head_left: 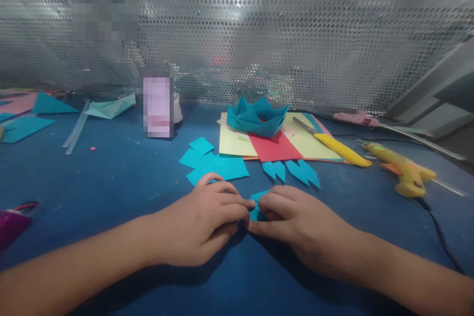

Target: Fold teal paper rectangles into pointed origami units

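Note:
Both hands meet over a small piece of blue paper [255, 213] on the blue table, and much of it is hidden under the fingers. My left hand [209, 217] presses on its left edge with bent fingers. From the right, my right hand [292, 215] has its thumb and curled fingers closed on the paper. Just beyond them lie flat blue paper pieces [222, 165] and two small folded blue pieces [274, 170]. A folded blue paper crown shape [257, 116] rests farther back, partly over a red sheet [277, 147].
Yellow sheets [233, 143] carry a yellow utility knife [340, 149]. To the right lies a yellow glue gun [403, 168] with its cable, and behind it a pink glue gun [357, 117]. A phone [158, 106] stands near the perforated metal wall [237, 34]. Glue sticks [77, 128] lie left.

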Available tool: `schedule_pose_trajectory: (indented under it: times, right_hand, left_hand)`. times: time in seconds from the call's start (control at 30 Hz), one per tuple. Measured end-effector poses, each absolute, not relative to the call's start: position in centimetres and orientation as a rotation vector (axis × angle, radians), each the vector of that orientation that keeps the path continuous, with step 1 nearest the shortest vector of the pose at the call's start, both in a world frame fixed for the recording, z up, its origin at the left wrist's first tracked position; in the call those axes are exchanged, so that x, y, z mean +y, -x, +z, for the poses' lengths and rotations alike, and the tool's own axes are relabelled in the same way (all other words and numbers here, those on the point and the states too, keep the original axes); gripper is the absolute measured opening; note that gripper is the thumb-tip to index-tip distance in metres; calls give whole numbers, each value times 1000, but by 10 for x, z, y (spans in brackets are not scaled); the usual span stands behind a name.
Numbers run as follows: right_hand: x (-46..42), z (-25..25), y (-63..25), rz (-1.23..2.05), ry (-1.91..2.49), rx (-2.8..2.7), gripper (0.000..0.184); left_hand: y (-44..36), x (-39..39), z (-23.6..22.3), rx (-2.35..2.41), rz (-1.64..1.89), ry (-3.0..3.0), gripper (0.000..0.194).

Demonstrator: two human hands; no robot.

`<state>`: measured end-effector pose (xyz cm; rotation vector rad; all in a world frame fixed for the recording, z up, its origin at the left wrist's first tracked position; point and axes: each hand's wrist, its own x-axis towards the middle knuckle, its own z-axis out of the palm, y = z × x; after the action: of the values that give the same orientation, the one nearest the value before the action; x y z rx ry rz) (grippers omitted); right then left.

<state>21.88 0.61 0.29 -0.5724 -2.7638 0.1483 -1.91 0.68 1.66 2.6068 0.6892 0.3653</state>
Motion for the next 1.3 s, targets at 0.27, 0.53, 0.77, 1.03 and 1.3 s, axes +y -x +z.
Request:
schedule_pose_trajectory:
  times: [0.27, 0.53, 0.77, 1.03, 1.3]
  right_hand:
    - [10, 8, -226, 214, 712, -2659, 32]
    - [18, 2, -228, 385, 672, -2672, 17]
    - [20, -2, -227, -10, 533, -2776, 29]
    - [11, 0, -217, -130, 549, -2748, 37]
    - [5, -11, -210, 40, 659, -2657, 30]
  left_hand:
    - [20, 2, 12, 724, 376, -2653, 26]
    - [8, 4, -8, 777, 631, -2610, 8]
    - [5, 7, -9, 742, 768, -2679, 8]
    - [1, 4, -7, 742, 805, -2694, 15]
    - [5, 5, -10, 716, 760, -2605, 12]
